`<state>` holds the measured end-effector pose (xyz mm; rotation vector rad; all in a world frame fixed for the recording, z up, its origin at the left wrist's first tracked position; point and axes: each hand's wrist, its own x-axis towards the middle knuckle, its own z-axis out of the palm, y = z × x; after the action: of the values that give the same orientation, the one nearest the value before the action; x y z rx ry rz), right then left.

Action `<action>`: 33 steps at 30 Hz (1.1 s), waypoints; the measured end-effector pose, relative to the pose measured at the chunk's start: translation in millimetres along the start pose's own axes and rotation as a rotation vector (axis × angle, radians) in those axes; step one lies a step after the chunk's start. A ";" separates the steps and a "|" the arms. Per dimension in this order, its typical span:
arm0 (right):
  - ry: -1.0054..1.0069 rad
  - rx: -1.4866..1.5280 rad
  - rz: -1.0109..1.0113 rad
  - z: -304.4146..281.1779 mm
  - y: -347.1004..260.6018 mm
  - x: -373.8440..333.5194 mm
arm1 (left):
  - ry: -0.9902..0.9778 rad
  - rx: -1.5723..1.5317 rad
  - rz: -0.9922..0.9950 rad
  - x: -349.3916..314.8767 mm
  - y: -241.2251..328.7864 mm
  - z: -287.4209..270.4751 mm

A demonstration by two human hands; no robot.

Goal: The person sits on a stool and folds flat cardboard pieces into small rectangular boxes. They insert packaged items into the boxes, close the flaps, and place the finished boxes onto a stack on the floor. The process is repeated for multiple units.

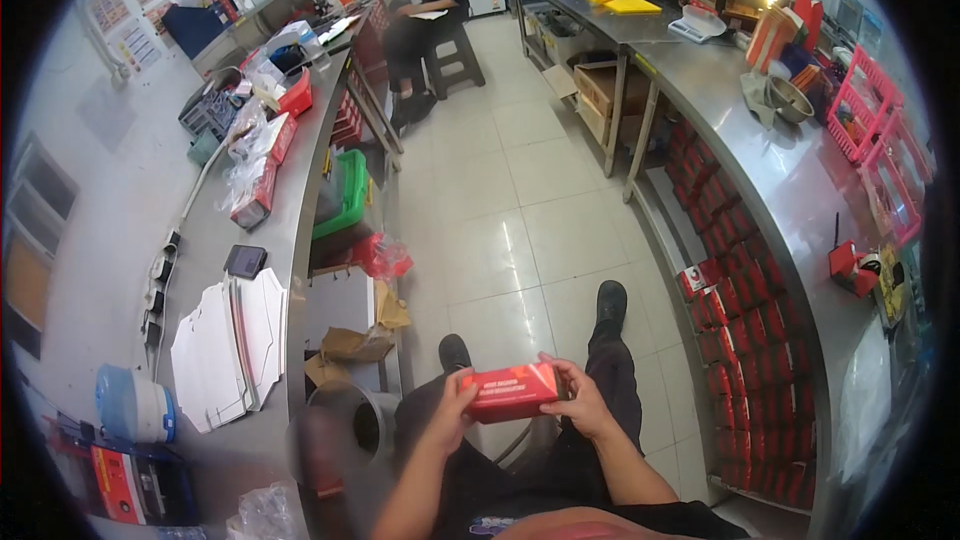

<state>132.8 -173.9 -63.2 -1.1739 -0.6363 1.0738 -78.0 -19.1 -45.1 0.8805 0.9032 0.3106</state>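
A red cardboard box (513, 392) is held over my lap between both hands. My left hand (452, 410) grips its left end with the fingers curled around it. My right hand (583, 402) holds the right end, thumb on top. I sit with my dark trousers and black shoes (611, 302) stretched toward the tiled floor. A stack of flat white unfolded box blanks (228, 345) lies on the steel counter (262, 240) to my left.
Under the right steel counter (770, 180), shelves hold several rows of folded red boxes (745, 320). A black phone (245, 261), a green crate (345, 195) and bagged red packs crowd the left counter. Another person (425, 0) sits at the far end of the aisle.
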 end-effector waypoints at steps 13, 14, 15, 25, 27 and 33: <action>-0.203 -0.265 0.057 -0.1 9.5 100.5 | 0.047 -0.164 -0.041 69.0 -3.1 -48.1; -0.181 -0.300 0.073 -4.1 4.7 107.1 | 0.045 -0.157 -0.012 78.3 -2.9 -44.7; -0.163 -0.428 0.092 -7.7 -1.3 106.5 | 0.044 -0.150 0.018 86.6 -3.9 -40.0; 0.143 -0.170 0.185 -37.1 -11.1 102.0 | -0.007 0.207 0.221 120.8 25.3 10.3; 0.157 -0.179 0.209 -34.3 -28.6 95.0 | -0.017 0.240 0.215 117.8 33.2 19.8; 0.271 -0.077 0.120 -51.2 -47.4 60.5 | -0.231 0.096 0.192 108.3 40.3 36.9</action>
<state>216.2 -140.6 -41.6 -1.4095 -0.4027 0.9740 21.1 48.7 -62.1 1.0711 0.6242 0.3253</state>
